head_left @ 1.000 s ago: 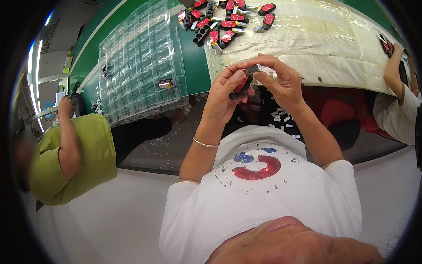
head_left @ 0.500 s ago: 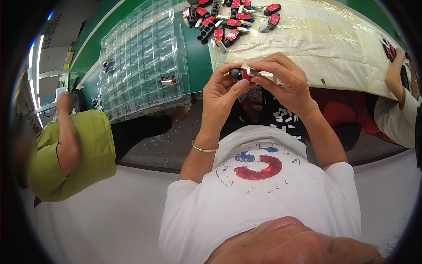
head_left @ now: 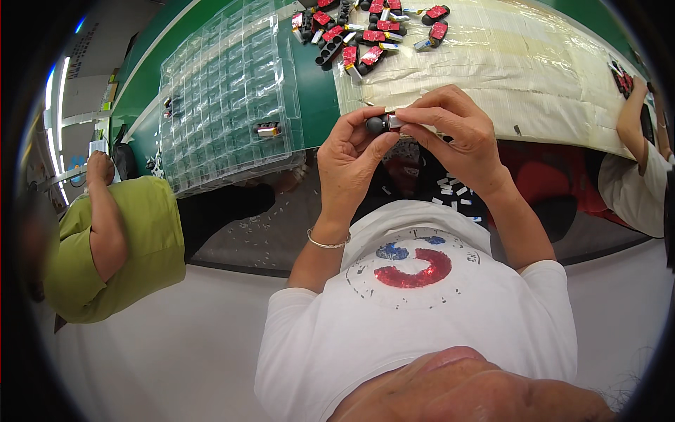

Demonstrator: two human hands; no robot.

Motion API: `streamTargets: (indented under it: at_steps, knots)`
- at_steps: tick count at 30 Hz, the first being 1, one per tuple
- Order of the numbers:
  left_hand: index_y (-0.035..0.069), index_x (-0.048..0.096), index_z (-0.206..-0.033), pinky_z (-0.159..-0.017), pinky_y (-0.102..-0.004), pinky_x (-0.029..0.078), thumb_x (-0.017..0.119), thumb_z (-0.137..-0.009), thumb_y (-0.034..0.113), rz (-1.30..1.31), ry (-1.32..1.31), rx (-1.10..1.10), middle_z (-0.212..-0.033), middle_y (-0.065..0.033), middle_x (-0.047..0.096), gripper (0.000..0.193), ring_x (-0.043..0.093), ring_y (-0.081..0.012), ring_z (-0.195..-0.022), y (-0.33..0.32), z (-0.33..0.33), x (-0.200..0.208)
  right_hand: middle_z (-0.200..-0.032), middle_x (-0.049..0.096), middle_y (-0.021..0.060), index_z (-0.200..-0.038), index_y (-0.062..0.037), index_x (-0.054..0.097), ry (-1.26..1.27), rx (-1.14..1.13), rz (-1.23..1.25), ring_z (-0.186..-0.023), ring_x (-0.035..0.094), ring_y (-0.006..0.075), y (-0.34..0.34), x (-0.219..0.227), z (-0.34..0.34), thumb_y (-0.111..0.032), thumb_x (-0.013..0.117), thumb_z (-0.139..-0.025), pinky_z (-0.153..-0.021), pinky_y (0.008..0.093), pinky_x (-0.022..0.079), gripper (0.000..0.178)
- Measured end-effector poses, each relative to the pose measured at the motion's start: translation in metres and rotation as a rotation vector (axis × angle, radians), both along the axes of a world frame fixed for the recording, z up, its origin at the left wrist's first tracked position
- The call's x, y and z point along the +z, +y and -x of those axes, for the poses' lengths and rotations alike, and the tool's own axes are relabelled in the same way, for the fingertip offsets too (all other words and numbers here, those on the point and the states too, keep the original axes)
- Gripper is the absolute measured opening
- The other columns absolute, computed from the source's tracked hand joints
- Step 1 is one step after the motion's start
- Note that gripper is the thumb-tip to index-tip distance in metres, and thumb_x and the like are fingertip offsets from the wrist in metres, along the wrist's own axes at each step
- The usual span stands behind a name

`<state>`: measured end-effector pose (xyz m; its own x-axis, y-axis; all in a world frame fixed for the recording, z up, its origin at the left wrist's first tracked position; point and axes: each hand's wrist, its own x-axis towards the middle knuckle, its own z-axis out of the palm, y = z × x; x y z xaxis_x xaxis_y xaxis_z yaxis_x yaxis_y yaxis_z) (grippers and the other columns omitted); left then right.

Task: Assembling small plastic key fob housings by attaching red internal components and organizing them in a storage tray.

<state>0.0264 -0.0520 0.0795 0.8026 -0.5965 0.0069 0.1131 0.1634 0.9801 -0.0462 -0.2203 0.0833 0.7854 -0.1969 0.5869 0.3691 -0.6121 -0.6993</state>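
A small black part (head_left: 377, 125) with a rounded end and a silvery block (head_left: 395, 122) at its right is held between the two hands, in front of the near edge of the work surface. The left hand (head_left: 342, 158) has its fingers curled about the rounded end, thumb on the near side; the right hand (head_left: 455, 137) pinches the silvery block between thumb and fingertips. Whether block and part are joined is hidden by the fingers. As both hands seem to hold it up unsupported, a slack pinch or uneven push could let the block skew or slip, and the part could drop toward the lap, where white slips (head_left: 450, 186) lie on dark cloth; pressing too hard might dent the block. Farther off, a pile of red-and-black pieces (head_left: 349, 55) sits on the far left of a cream covering (head_left: 492, 91); packed so closely, they could snag one another if one were tugged. To the left, a clear compartmented tray (head_left: 225, 91) rests on the green table (head_left: 316, 98), holding few pieces. A co-worker in green (head_left: 130, 239) stands left; another's hand (head_left: 638, 88) is far right.
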Motion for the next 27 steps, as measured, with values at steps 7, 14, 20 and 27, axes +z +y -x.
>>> streamTargets:
  at_steps: [7,14,20,27]
  knots:
    - [-0.005,0.055,-0.119,-0.083,-0.0212,0.053,0.07,-0.085,0.0,0.017,-0.069,0.026,-0.105,-0.0099,0.067,0.037,0.064,-0.0107,-0.095,-0.002,0.002,0.004,-0.089,0.063,0.0044,-0.097,-0.0098,0.072,0.012,-0.069,-0.021,-0.084,0.061,0.0199,0.011,-0.004,0.002,-0.004,0.076,-0.074,-0.07,0.0303,0.051,0.024]
    - [-0.004,0.06,-0.11,-0.086,-0.0239,0.053,0.068,-0.085,-0.004,0.03,-0.1,0.108,-0.109,-0.0125,0.066,0.027,0.065,-0.0135,-0.097,-0.004,0.004,-0.001,-0.104,0.061,0.0067,-0.106,-0.008,0.071,0.016,0.02,-0.351,-0.096,0.061,0.0181,0.011,-0.007,-0.001,-0.01,0.076,-0.079,-0.086,0.0297,0.05,0.027]
    - [-0.004,0.062,-0.106,-0.087,-0.0256,0.053,0.068,-0.083,-0.007,0.063,-0.155,0.108,-0.11,-0.0139,0.065,0.024,0.065,-0.0151,-0.097,-0.005,0.007,0.0,-0.105,0.062,0.0069,-0.112,-0.0075,0.07,0.102,0.172,-0.493,-0.101,0.061,0.0176,0.003,-0.019,0.001,-0.009,0.076,-0.08,-0.09,0.0292,0.048,0.032]
    - [-0.002,0.065,-0.102,-0.086,-0.0263,0.055,0.069,-0.08,-0.008,0.034,-0.357,0.108,-0.11,-0.0131,0.065,0.023,0.065,-0.0154,-0.097,-0.002,0.003,-0.01,-0.103,0.063,0.0054,-0.102,-0.0066,0.074,0.126,0.304,-0.832,-0.098,0.06,0.013,0.005,-0.03,-0.002,-0.001,0.077,-0.077,-0.085,0.0235,0.05,0.026]
